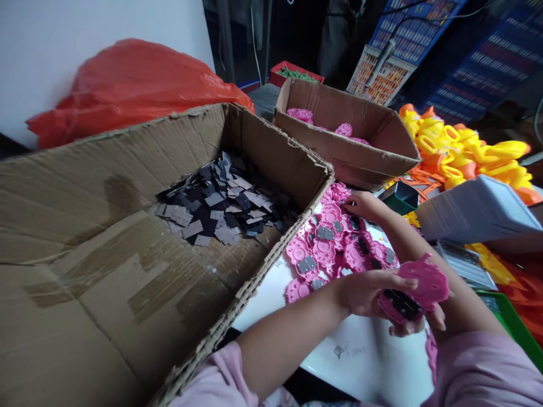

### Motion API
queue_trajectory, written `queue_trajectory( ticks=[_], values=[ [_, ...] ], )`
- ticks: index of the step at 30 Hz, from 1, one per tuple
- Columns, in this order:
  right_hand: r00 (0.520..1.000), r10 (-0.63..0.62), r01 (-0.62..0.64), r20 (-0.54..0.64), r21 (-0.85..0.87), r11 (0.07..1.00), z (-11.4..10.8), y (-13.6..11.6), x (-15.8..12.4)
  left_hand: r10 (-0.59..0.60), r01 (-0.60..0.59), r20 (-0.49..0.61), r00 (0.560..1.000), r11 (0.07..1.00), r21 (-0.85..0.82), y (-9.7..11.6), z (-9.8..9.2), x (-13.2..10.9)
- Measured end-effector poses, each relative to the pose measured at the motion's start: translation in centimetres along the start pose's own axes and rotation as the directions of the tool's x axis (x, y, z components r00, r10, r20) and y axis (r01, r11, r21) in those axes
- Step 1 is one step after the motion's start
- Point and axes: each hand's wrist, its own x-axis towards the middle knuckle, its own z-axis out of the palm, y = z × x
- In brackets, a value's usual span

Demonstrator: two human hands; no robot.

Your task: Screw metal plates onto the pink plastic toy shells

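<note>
My left hand (369, 297) is closed around pink plastic casings (426, 282), at least two, held one over another above the white tabletop. A black rectangular piece (403, 304) shows on the lower casing. Farther off, my right hand (363, 206) reaches past the left one to the far side of a pile of pink casings (326, 251). Its fingers are bent and pressed together at the pile's edge; what is between them is hidden. Several casings in the pile carry grey or black rectangular pieces.
On the left stands a large open cardboard box (271, 260) with many thin black and grey plates (220, 200). Behind is a smaller carton (356, 161) with pink parts. Yellow-orange plastic parts (462, 147), a dark green container (399, 196) and a green tray (511, 325) lie right.
</note>
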Motion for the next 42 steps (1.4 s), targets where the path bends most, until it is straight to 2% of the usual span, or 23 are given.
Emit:
queue_trajectory(
  ticks=[5,13,19,30,33,37,40,42],
  values=[
    [0.999,-0.036,0.036,-0.009,-0.017,0.999,0.1,-0.1,-0.1,0.029,-0.029,-0.003,1.0,1.0,-0.01,-0.1,-0.3,0.0],
    [0.999,0.004,-0.004,-0.032,-0.01,1.0,0.1,0.1,-0.3,0.039,-0.039,-0.04,0.998,0.999,0.01,-0.3,-0.4,0.2],
    [0.999,0.019,-0.018,-0.032,0.034,0.999,-0.3,-0.1,-0.5,0.054,-0.053,-0.028,0.998,0.998,0.035,0.4,0.3,-0.2],
    [0.995,0.057,-0.043,-0.081,0.163,0.986,-0.9,-0.2,-0.6,0.002,-0.001,-0.127,0.992,1.0,0.009,0.4,0.7,-0.2],
    [0.993,0.069,-0.047,-0.095,0.213,0.976,-1.0,-0.3,0.0,0.002,0.0,-0.14,0.99,1.0,0.017,0.3,0.5,-0.2],
    [0.987,0.098,-0.053,-0.128,0.321,0.946,-1.7,-0.1,-0.1,0.012,-0.012,-0.094,0.995,1.0,0.001,0.1,0.0,-0.2],
    [0.974,0.152,-0.054,-0.171,0.474,0.879,-2.5,0.4,-1.8,0.021,-0.022,-0.093,0.995,1.0,-0.003,0.0,-0.4,-0.2],
    [0.961,0.203,-0.047,-0.19,0.611,0.79,-2.8,0.6,-4.1,0.026,-0.026,-0.103,0.994,1.0,0.006,0.1,-0.5,-0.2]
  ],
)
